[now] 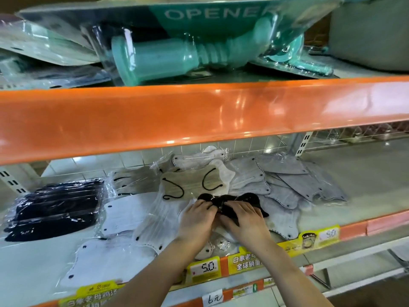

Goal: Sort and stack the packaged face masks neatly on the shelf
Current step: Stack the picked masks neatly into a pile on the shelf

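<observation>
Black packaged mask [232, 201] at shelf [354, 173] centre, pinched by left hand [195, 220] and right hand [245, 220] — grey masks [298, 185] toward two o'clock. Probably light, floppy, film-slick — best gripped by opposite edges.

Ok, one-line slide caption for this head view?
Both hands, left and right, grip a black packaged mask amid unsorted masks on the shelf.

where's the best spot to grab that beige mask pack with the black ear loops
Probably the beige mask pack's left edge, coming from the front left: it lies flat on top of the pile, that end looks bare, and both hands, left and right, crowd its near right side on the black mask.
</observation>
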### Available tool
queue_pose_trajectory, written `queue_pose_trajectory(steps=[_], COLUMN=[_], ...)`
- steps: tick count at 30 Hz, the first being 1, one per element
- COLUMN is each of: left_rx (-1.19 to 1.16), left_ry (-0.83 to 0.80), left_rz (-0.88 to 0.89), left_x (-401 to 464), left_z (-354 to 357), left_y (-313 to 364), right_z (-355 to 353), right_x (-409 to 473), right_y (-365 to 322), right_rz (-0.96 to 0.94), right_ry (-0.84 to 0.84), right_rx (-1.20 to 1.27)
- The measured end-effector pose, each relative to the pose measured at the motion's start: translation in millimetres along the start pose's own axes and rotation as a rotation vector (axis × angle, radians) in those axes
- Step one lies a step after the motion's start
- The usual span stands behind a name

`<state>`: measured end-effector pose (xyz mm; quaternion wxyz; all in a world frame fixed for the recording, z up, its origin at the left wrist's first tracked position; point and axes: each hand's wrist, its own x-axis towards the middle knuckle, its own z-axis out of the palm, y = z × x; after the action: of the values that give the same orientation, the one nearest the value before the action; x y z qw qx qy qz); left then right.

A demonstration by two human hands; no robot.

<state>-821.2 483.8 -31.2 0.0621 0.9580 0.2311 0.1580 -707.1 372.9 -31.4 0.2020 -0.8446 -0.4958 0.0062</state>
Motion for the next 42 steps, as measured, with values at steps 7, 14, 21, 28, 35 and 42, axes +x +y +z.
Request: queue_pose_trajectory(steps=[7,14,21,28,35,42], left_rx=[-0.098,0.149,0.137,0.213,0.284,0.097], left_ry=[0.27,0.311,0.36,0.481,0.394,0.341], left_rz=[0.046,0.03,-0.013,-0.096,-0.283,-0.539], left_x=[-1.5,-19.3,-45.4,-84.3,-131.4,-159.7], left_z=[-27.6,-42.8,-62.1,-84.0,-90.1,-98.9], left_y=[-4.3,-28.4,-61.0,-126.7,-190.5,-230.5], right_z=[-11.8,-8.5,20.5,50.1,68.6,98.6], right_x=[-1.9,9.5,18.1,27.5,31.5,36.7], right_y=[8.8,-29.7,-96.8,-155.5,-227.1,-286.8], right_rz=[-0.075,-0.164,-0.3,-0.399,-0.43,-0.477], right_ry=[0.297,0.369,0.263,0.175,0.107,-0.062], right_rx=[-0.023,0.018,0.098,0.153,0.148,0.217])
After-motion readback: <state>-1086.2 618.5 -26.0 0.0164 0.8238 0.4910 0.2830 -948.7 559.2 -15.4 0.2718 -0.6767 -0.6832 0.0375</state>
